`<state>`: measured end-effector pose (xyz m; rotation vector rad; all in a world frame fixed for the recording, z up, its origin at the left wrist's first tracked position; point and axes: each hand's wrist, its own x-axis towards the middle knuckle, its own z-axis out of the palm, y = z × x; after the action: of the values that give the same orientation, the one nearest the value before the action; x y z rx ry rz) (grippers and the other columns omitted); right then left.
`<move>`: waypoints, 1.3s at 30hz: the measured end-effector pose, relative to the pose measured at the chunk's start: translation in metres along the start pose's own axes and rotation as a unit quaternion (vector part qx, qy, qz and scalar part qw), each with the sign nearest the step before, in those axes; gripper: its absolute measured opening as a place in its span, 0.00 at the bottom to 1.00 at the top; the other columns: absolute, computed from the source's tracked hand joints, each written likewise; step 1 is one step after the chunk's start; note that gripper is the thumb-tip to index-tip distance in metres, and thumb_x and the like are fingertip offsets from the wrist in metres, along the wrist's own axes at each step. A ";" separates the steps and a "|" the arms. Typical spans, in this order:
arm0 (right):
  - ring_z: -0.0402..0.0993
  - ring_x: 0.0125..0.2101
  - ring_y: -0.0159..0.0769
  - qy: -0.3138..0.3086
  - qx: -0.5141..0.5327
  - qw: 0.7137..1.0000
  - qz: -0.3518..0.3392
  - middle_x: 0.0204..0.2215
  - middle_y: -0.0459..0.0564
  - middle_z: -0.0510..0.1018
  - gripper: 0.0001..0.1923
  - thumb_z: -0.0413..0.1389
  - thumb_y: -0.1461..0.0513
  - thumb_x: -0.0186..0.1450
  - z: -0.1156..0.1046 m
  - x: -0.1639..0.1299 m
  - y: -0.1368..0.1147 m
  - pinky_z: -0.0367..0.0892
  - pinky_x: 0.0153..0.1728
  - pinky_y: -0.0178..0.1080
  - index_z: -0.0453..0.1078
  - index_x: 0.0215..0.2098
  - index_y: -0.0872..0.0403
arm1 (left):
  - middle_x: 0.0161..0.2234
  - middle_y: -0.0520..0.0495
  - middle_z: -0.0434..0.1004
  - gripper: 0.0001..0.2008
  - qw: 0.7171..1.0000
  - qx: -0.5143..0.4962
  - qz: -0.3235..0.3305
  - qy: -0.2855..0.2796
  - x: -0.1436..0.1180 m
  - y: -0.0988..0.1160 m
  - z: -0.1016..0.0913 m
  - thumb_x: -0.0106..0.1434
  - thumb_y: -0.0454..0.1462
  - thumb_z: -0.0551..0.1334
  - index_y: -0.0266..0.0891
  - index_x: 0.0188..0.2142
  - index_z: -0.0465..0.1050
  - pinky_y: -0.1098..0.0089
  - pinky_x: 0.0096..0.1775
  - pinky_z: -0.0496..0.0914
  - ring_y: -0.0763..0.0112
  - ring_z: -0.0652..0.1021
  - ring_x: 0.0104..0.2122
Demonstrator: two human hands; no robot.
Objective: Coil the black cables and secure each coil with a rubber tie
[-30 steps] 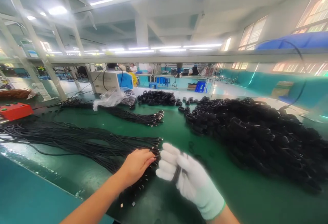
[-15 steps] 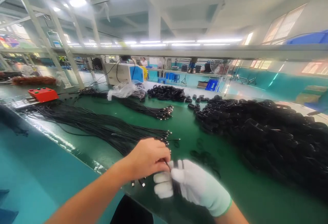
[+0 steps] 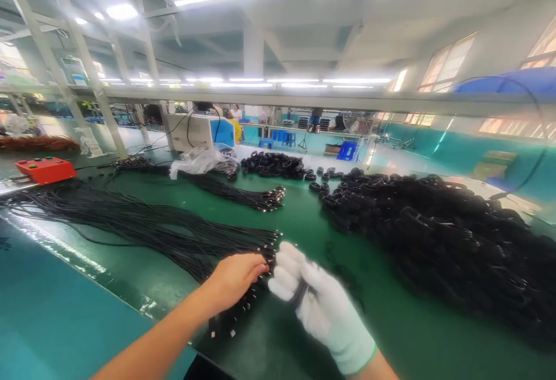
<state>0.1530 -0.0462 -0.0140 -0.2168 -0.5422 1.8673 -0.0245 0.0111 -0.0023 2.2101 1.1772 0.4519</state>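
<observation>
My right hand (image 3: 319, 304), in a white glove, is closed around a dark coiled cable (image 3: 299, 293); only part of the coil shows between the fingers. My bare left hand (image 3: 237, 281) is just left of it, apart from the glove, with fingers curled together at the ends of a long bundle of black cables (image 3: 143, 220). What the left fingers hold, if anything, is hidden. Metal-tipped connectors (image 3: 232, 332) stick out below the left wrist, over the green table (image 3: 278, 339).
A large heap of coiled black cables (image 3: 417, 212) covers the right side. A second cable bundle (image 3: 234, 192), a clear plastic bag (image 3: 197, 160) and a smaller coil pile (image 3: 273, 164) lie farther back. A red control box (image 3: 46, 170) stands at left, below a metal shelf frame.
My hands have separated. The left hand moved left to the cable ends, and the gloved hand turned fingers-up with the coil in it. The view shifted slightly right.
</observation>
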 end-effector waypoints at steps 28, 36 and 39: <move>0.75 0.34 0.38 -0.064 -0.165 0.971 0.158 0.34 0.57 0.77 0.20 0.60 0.60 0.58 -0.010 -0.006 0.007 0.67 0.39 0.43 0.68 0.45 0.64 | 0.27 0.53 0.74 0.04 0.888 0.268 0.373 0.000 0.007 0.038 -0.029 0.59 0.38 0.62 0.39 0.30 0.70 0.67 0.46 0.60 0.72 0.70 0.30; 0.78 0.27 0.41 -0.093 -0.104 0.967 0.214 0.29 0.57 0.80 0.17 0.58 0.59 0.58 -0.019 -0.009 0.009 0.70 0.38 0.50 0.71 0.40 0.66 | 0.26 0.52 0.71 0.05 0.958 0.080 0.246 -0.124 0.013 0.041 -0.034 0.57 0.36 0.63 0.38 0.25 0.72 0.74 0.31 0.63 0.73 0.71 0.29; 0.78 0.29 0.41 -0.071 -0.073 0.973 0.206 0.29 0.55 0.80 0.17 0.61 0.59 0.57 -0.015 -0.010 0.011 0.69 0.40 0.50 0.71 0.39 0.64 | 0.23 0.56 0.67 0.06 0.973 -0.154 0.084 -0.148 0.011 0.027 -0.020 0.56 0.38 0.62 0.37 0.30 0.70 0.77 0.23 0.60 0.78 0.67 0.21</move>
<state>0.1530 -0.0544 -0.0331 -0.3126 -0.7810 2.2592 -0.0120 0.0154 0.0312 2.0261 0.7146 0.3316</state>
